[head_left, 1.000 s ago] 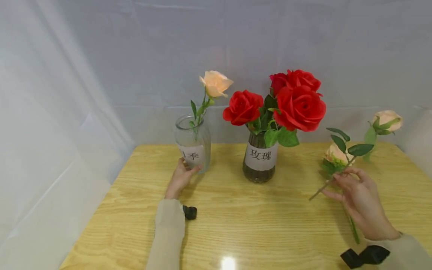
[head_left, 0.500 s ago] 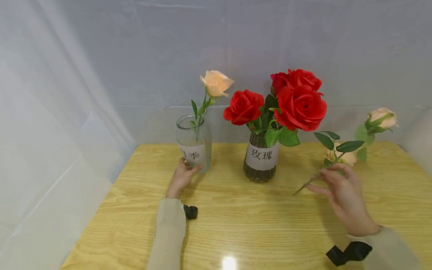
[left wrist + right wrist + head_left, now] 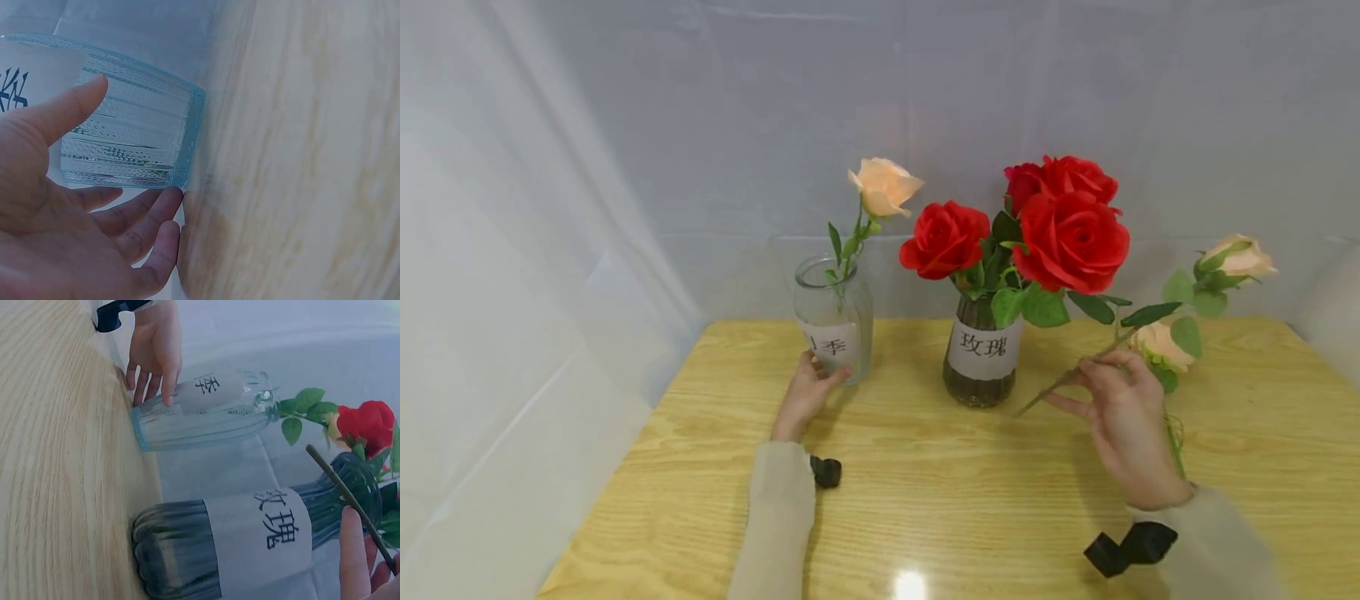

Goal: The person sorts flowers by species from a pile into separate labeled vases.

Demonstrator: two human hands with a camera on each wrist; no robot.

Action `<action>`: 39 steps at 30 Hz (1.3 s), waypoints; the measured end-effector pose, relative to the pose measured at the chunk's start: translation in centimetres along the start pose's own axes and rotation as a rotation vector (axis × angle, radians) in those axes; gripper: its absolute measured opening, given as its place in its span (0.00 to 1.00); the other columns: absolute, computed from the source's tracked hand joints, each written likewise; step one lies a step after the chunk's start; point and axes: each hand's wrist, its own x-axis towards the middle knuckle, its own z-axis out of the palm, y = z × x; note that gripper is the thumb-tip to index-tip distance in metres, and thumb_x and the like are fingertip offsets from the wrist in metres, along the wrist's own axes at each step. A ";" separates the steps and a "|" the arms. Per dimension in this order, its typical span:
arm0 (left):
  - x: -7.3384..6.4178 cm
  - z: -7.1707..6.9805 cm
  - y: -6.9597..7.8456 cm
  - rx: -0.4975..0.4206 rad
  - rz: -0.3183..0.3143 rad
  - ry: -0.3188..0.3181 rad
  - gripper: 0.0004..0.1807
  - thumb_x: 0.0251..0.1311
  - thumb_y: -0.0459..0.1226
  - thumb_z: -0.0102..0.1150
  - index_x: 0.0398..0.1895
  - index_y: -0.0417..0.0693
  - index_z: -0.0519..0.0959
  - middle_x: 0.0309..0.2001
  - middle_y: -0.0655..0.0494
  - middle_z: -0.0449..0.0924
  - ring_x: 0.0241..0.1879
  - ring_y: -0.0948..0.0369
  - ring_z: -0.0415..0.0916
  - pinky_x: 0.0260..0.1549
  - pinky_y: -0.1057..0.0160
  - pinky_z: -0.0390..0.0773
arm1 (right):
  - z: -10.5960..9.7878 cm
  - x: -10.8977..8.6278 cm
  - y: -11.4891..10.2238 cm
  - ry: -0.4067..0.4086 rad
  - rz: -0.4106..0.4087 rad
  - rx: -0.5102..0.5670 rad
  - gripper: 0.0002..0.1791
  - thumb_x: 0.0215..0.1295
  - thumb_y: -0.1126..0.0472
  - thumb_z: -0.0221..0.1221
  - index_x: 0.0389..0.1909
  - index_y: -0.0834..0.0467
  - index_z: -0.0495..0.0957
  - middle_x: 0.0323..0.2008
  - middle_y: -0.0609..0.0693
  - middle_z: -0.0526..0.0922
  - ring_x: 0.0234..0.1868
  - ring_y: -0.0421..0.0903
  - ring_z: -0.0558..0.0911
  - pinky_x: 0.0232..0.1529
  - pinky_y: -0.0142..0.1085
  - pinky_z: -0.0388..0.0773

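In the head view, my left hand (image 3: 807, 398) holds the lower part of a clear glass vase (image 3: 859, 304), thumb across its front and fingers at its side. One cream rose (image 3: 886, 187) stands in this vase. My right hand (image 3: 1127, 425) pinches the stem of another cream rose (image 3: 1236, 260) between thumb and fingers. That rose slants up to the right, its bare stem end (image 3: 1037, 400) pointing down-left, close to the dark vase (image 3: 977, 392). In the right wrist view the stem (image 3: 337, 481) crosses in front of the dark vase's neck.
Several red roses (image 3: 1075, 237) fill the dark vase, which carries a white label (image 3: 983, 350) with writing. A further cream rose (image 3: 1167, 346) lies on the wooden table (image 3: 970, 508) behind my right hand. A pale sheet (image 3: 775, 125) hangs behind the table.
My right hand has moved left with the cream rose, bringing its stem end nearer the dark vase. The left hand stays at the clear vase.
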 end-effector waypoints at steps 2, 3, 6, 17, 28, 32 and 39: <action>0.0 0.0 0.0 -0.004 0.004 -0.002 0.45 0.71 0.39 0.59 0.78 0.31 0.43 0.74 0.26 0.53 0.71 0.36 0.58 0.66 0.39 0.63 | 0.7 0.0 0.3 0.024 -0.010 -0.004 0.09 0.75 0.74 0.50 0.34 0.59 0.68 0.32 0.50 0.76 0.33 0.45 0.83 0.36 0.48 0.86; 0.0 0.0 -0.1 -0.006 0.007 -0.002 0.45 0.71 0.39 0.59 0.78 0.31 0.43 0.73 0.26 0.54 0.71 0.36 0.58 0.66 0.39 0.63 | 1.1 0.0 0.6 0.039 -0.014 0.004 0.09 0.74 0.74 0.50 0.35 0.59 0.67 0.32 0.50 0.76 0.33 0.45 0.83 0.36 0.48 0.86; -0.1 0.0 -0.1 -0.008 0.019 -0.005 0.45 0.71 0.39 0.59 0.78 0.31 0.43 0.73 0.26 0.55 0.70 0.35 0.59 0.66 0.38 0.63 | 2.0 -0.1 1.3 0.071 -0.039 0.043 0.09 0.74 0.75 0.50 0.35 0.60 0.65 0.34 0.51 0.77 0.32 0.46 0.83 0.35 0.47 0.86; 0.1 0.0 0.0 0.024 0.038 -0.002 0.44 0.71 0.39 0.59 0.77 0.30 0.44 0.72 0.25 0.56 0.69 0.35 0.61 0.65 0.38 0.64 | 4.6 -0.1 4.0 0.107 -0.176 0.101 0.12 0.71 0.80 0.46 0.33 0.61 0.66 0.35 0.55 0.75 0.33 0.48 0.82 0.34 0.47 0.87; 0.2 0.0 -0.1 0.034 0.025 0.004 0.44 0.70 0.40 0.60 0.77 0.31 0.45 0.72 0.26 0.56 0.69 0.36 0.61 0.65 0.39 0.65 | 6.6 -0.2 6.0 0.128 -0.231 0.072 0.09 0.69 0.80 0.49 0.38 0.63 0.67 0.35 0.55 0.73 0.35 0.49 0.82 0.36 0.47 0.86; 0.1 0.0 -0.1 0.032 0.028 -0.004 0.44 0.71 0.40 0.60 0.77 0.31 0.45 0.72 0.26 0.56 0.69 0.36 0.61 0.65 0.38 0.65 | 7.3 -0.3 6.8 0.085 -0.280 0.103 0.07 0.70 0.80 0.50 0.39 0.66 0.69 0.36 0.56 0.74 0.37 0.50 0.82 0.40 0.49 0.86; 0.1 -0.1 -0.1 0.020 0.026 -0.009 0.44 0.71 0.40 0.59 0.77 0.31 0.44 0.73 0.26 0.56 0.70 0.35 0.60 0.66 0.38 0.63 | 8.6 -0.5 8.1 0.005 -0.341 0.118 0.09 0.70 0.81 0.49 0.39 0.65 0.69 0.38 0.58 0.74 0.39 0.50 0.84 0.44 0.49 0.85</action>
